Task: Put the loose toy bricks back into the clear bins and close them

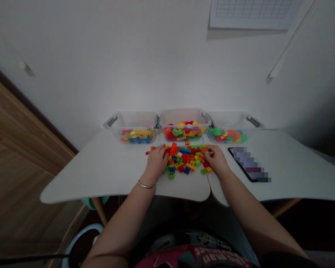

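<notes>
A pile of small colourful plastic bricks [185, 159] lies on the white table [108, 171] in front of me. My left hand [157, 160] rests at the pile's left edge, fingers curled onto the bricks beside an orange one [173, 149]. A thin bracelet [145, 185] circles that wrist. My right hand [216, 158] sits at the pile's right edge, fingers bent in among the bricks. Whether either hand grips a brick is hidden by the fingers.
Three clear plastic bins stand at the back of the table: the left bin [134, 126], the middle bin [184, 124] and the right bin [230, 126], each with coloured pieces. A dark phone [249, 163] lies right of the pile. A wooden door [16, 156] is at left.
</notes>
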Action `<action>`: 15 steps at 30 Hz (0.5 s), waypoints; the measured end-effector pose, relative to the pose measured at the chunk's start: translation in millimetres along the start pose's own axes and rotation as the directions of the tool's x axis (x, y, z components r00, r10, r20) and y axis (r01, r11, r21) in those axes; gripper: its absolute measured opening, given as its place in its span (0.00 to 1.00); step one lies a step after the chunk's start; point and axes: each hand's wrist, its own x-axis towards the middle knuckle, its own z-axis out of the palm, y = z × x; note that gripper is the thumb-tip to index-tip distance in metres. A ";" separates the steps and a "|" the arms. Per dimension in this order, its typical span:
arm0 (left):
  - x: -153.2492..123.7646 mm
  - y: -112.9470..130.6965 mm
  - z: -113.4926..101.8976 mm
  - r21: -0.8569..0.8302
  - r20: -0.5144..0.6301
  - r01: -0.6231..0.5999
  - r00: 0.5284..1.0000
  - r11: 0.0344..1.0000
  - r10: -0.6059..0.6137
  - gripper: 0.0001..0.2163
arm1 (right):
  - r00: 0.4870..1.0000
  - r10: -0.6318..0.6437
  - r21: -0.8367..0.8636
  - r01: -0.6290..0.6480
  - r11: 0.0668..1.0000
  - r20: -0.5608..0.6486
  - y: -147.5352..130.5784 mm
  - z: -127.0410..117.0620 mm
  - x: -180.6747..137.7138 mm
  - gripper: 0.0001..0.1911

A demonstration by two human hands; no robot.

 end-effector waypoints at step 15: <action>-1.6 20.7 -22.3 -0.273 0.028 -0.187 0.979 0.944 0.202 0.12 | 0.921 -0.359 -0.052 0.370 0.927 0.154 -107.0 38.1 -25.8 0.08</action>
